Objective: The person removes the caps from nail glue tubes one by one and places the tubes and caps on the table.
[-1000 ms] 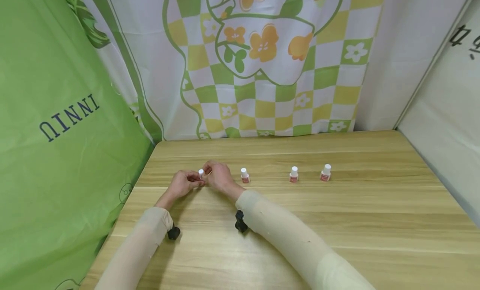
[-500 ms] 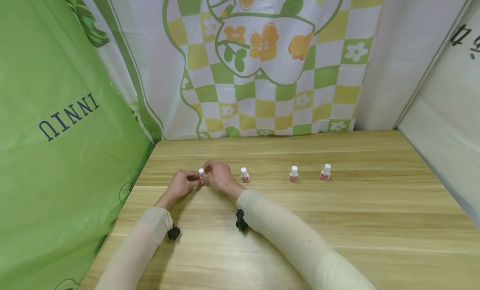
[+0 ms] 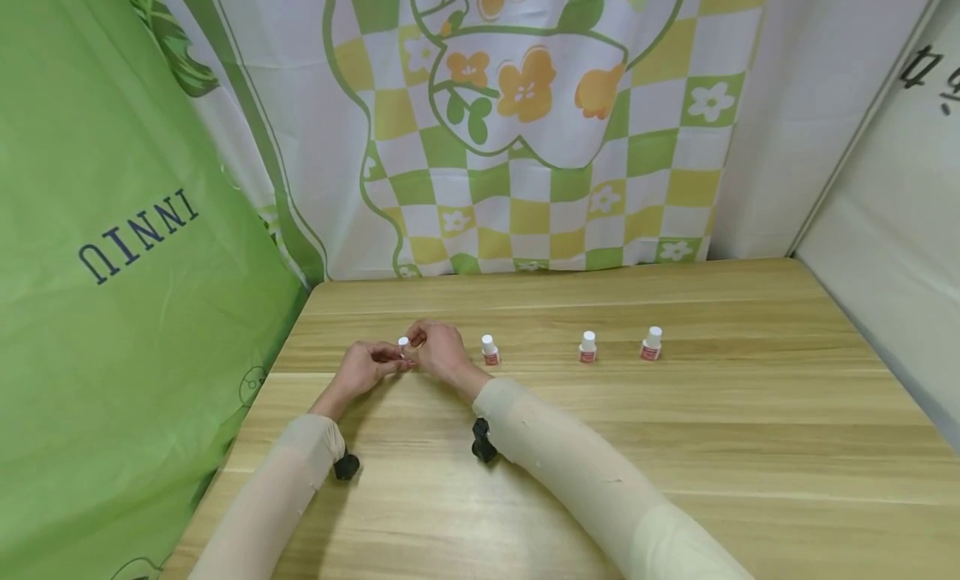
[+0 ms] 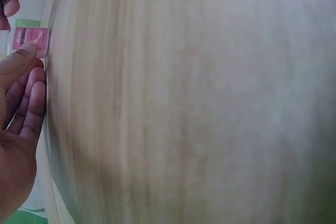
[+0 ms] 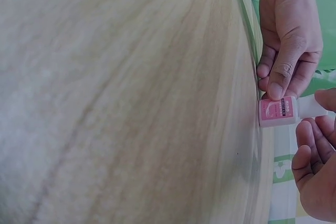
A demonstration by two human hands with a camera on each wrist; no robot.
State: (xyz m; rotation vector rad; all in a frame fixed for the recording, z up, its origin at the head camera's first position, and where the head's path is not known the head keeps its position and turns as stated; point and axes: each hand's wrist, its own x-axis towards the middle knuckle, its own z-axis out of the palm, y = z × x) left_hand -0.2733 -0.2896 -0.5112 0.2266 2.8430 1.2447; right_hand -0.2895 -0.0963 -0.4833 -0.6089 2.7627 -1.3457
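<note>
A small white bottle (image 3: pixel 404 342) with a pink label stands upright at the left of the table, between both hands. My left hand (image 3: pixel 363 368) pinches the bottle's body from the side; its thumb lies over the pink label (image 4: pixel 39 37) in the left wrist view. My right hand (image 3: pixel 441 352) has thumb and fingers around the white cap (image 5: pixel 311 106), as the right wrist view shows best. The cap appears to be on the bottle. Three similar bottles stand to the right: one near (image 3: pixel 490 351), one farther along (image 3: pixel 587 347), and one rightmost bottle (image 3: pixel 651 344).
The wood-grain table (image 3: pixel 675 447) extends to the front and right. A green cloth wall (image 3: pixel 135 355) borders its left side. Behind hangs a patterned curtain (image 3: pixel 517 222), and a white wall (image 3: pixel 892 238) stands on the right.
Both hands stay at the bottle, with barely visible movement. The other bottles keep their places.
</note>
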